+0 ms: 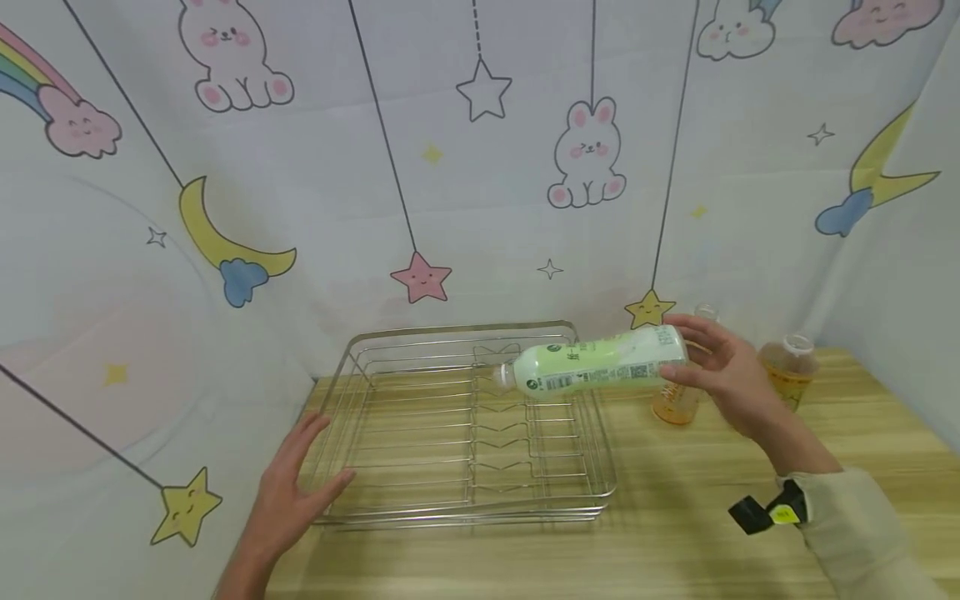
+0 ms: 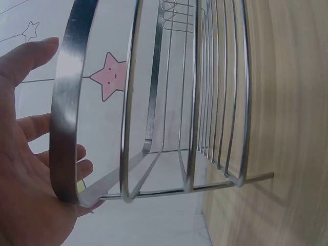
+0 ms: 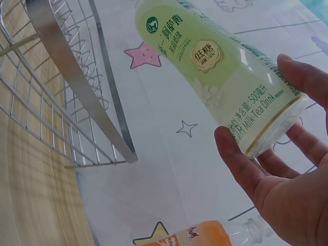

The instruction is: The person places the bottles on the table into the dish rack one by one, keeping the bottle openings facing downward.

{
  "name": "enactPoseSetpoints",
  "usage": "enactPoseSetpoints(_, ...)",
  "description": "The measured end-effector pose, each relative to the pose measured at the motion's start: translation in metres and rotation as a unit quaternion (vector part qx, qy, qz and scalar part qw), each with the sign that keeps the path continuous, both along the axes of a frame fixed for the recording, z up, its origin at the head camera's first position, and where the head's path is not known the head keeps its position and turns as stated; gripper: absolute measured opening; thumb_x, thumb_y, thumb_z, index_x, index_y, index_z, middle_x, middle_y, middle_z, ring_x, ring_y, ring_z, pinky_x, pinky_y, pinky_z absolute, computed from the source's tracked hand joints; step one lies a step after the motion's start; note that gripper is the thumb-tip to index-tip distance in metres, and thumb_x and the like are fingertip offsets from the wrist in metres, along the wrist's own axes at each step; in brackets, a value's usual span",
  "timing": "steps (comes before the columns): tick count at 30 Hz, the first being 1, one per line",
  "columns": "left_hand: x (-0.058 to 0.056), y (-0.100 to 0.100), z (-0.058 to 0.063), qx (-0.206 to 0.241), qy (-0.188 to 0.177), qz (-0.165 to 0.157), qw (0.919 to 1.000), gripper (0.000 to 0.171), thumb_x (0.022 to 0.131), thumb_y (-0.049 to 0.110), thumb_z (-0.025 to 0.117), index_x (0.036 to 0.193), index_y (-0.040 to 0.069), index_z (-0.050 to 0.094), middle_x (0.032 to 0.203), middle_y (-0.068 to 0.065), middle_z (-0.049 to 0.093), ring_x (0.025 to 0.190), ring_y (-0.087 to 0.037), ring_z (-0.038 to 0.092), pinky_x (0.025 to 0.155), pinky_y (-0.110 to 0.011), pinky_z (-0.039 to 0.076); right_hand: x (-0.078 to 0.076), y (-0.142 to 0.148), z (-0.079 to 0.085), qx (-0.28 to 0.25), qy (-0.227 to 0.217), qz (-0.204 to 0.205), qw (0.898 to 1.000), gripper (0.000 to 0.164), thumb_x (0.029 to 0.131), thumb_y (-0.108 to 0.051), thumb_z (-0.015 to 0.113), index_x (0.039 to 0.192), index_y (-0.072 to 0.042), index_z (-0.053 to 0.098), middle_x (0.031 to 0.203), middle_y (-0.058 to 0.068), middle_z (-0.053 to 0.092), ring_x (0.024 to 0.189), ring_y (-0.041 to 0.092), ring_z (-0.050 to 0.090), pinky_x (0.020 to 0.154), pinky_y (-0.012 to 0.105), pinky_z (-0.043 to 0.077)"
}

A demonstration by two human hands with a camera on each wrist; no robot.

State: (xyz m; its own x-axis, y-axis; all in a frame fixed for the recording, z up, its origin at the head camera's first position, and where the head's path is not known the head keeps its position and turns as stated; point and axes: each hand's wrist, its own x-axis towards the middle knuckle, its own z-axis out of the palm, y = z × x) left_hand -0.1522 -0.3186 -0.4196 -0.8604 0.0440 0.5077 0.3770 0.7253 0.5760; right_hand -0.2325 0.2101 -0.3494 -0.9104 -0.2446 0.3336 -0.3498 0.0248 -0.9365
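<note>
Green bottle: In the head view we see the green bottle [image 1: 600,364] lying nearly level, right of centre, its neck pointing left; in that frame it overlaps the right part of the rack.
Right hand: At right in the head view, the right hand [image 1: 723,371] holds the bottle's base end in its grip, thumb and fingertips pressed to the sides.
Label: Only the right wrist view gives us readable print, "Milk Tea Drink" near the base and a gold-edged seal higher up.
Left hand: At lower left of the head view, the left hand [image 1: 288,493] has a wide grip, thumb and fingers spread beside the rack; we cannot tell whether it touches.
Wire rack: The head view shows us the whole wire rack [image 2: 65,123] on the wooden counter [image 1: 675,517]; the left wrist view adds its broad, flat, shiny rim up close.
Other bottles: At right in the head view we find an orange bottle [image 1: 675,406], partly behind the right hand, and a yellow-labelled bottle [image 1: 789,385]. The right wrist view shows the orange one's clear neck, bottom of the frame.
</note>
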Motion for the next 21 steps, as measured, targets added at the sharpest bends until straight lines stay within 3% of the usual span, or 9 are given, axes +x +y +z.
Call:
enactPoseSetpoints(9, 0.004, -0.011, -0.009, -0.003, -0.071, 0.011, 0.9974, 0.083, 0.082, 0.023, 0.081, 0.149, 0.001, 0.037, 0.158, -0.025, 0.023, 0.139, -0.053, 0.024, 0.097, -0.079, 0.025, -0.019, 0.006, 0.014, 0.036, 0.015, -0.009, 0.999, 0.054, 0.092, 0.002, 0.067, 0.140, -0.015, 0.052, 0.133, 0.000, 0.051, 0.116, 0.001, 0.056, 0.082, 0.021, 0.056)
enactPoseSetpoints(15, 0.003, -0.019, -0.016, 0.008, -0.114, 0.004, 0.9934, 0.098, 0.078, 0.025, 0.083, 0.155, 0.004, 0.026, 0.158, -0.028, 0.018, 0.138, -0.056, 0.022, 0.097, -0.080, 0.022, -0.035, 0.006, 0.027, 0.084, -0.002, -0.029, 0.996, 0.057, 0.094, -0.006, 0.067, 0.146, -0.017, 0.046, 0.141, 0.008, 0.046, 0.118, 0.003, 0.055, 0.083, 0.023, 0.055)
enactPoseSetpoints(18, 0.002, -0.024, -0.020, 0.027, -0.136, -0.012, 0.9903, 0.109, 0.074, 0.024, 0.086, 0.158, 0.006, 0.018, 0.158, -0.029, 0.017, 0.136, -0.057, 0.026, 0.100, -0.076, 0.027, -0.042, 0.007, 0.031, 0.103, -0.022, -0.048, 0.993, 0.058, 0.095, -0.012, 0.069, 0.147, -0.018, 0.044, 0.145, 0.010, 0.043, 0.117, 0.003, 0.055, 0.084, 0.024, 0.055)
enactPoseSetpoints(21, 0.002, -0.030, -0.024, 0.065, -0.154, -0.047, 0.9848, 0.115, 0.074, 0.021, 0.087, 0.159, 0.009, 0.010, 0.157, -0.031, 0.016, 0.135, -0.058, 0.027, 0.102, -0.069, 0.031, -0.050, 0.007, 0.032, 0.086, -0.037, -0.056, 0.994, 0.057, 0.094, -0.009, 0.069, 0.145, -0.016, 0.045, 0.142, 0.008, 0.044, 0.112, 0.003, 0.059, 0.082, 0.024, 0.056)
